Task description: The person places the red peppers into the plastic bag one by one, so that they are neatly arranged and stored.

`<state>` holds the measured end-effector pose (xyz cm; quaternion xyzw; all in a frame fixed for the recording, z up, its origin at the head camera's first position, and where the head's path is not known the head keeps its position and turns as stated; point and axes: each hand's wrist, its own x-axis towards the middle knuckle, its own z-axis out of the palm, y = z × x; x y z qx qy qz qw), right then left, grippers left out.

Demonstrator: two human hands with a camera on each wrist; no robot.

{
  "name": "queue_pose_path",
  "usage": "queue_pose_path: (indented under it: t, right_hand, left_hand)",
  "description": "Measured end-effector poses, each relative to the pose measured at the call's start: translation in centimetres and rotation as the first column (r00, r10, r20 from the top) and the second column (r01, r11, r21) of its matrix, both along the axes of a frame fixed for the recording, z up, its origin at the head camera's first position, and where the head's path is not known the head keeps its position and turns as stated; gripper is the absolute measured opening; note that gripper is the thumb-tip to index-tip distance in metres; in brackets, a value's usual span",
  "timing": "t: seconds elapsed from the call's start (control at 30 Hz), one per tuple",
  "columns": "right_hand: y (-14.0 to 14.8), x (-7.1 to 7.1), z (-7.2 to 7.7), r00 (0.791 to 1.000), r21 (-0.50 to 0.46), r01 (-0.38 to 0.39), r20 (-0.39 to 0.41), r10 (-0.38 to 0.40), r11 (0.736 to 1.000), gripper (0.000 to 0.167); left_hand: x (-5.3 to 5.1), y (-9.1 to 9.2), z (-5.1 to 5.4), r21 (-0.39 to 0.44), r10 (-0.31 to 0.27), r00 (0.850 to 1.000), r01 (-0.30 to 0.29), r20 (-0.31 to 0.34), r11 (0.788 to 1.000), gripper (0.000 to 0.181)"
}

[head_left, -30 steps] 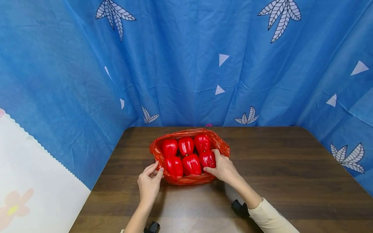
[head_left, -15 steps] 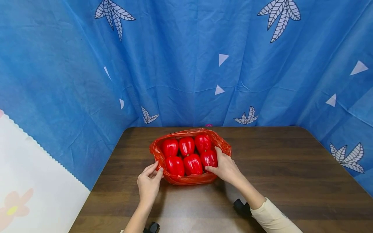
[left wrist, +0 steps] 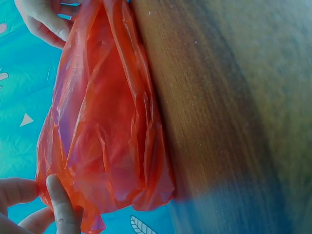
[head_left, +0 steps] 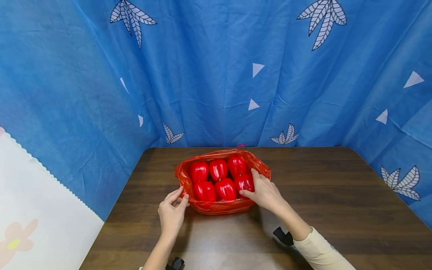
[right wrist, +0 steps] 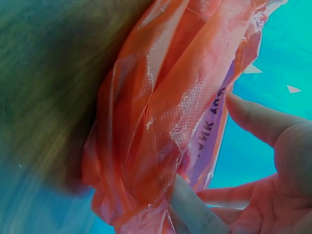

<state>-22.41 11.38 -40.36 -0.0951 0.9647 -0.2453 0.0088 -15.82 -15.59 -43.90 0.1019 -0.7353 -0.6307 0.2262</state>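
Observation:
A red plastic bag [head_left: 219, 208] stands on the table with its mouth spread wide. Several glossy red bell peppers [head_left: 225, 189] lie inside in two rows. My left hand [head_left: 171, 213] pinches the bag's left rim between thumb and fingers; the left wrist view also shows this grip. At the bag's right end is my right hand [head_left: 268, 193], its thumb and index finger spread about the front right pepper [head_left: 244, 182]. In the right wrist view its fingers [right wrist: 231, 195] straddle the rim, one in front of the plastic and others behind it; their tips are partly hidden.
Under the bag is a dark wooden table [head_left: 320, 198]. A blue curtain [head_left: 216, 75] with leaf prints hangs behind it, and white cloth [head_left: 44, 210] borders the left side. Black wrist devices [head_left: 283, 236] sit by both forearms.
My right hand has moved slightly to the right. The bag's right end and the peppers have shifted right with it, widening the mouth a little. The left hand has hardly moved.

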Motion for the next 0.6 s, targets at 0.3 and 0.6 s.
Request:
queue_pose_path:
  t: [0.3, 0.6]
  right_hand:
    - [0.3, 0.1, 1.1, 1.0, -0.023, -0.014, 0.009, 0.015, 1.0, 0.091]
    - [1.8, 0.1, 4.0, 0.985, -0.124, -0.144, -0.114, 0.13, 0.982, 0.082]
  left_hand:
    - [0.0, -0.2, 0.6, 0.019, 0.009, 0.999, -0.008, -0.037, 1.0, 0.033]
    - [-0.4, -2.0, 2.3, -0.129, 0.013, 1.0, -0.015, -0.017, 0.992, 0.033]
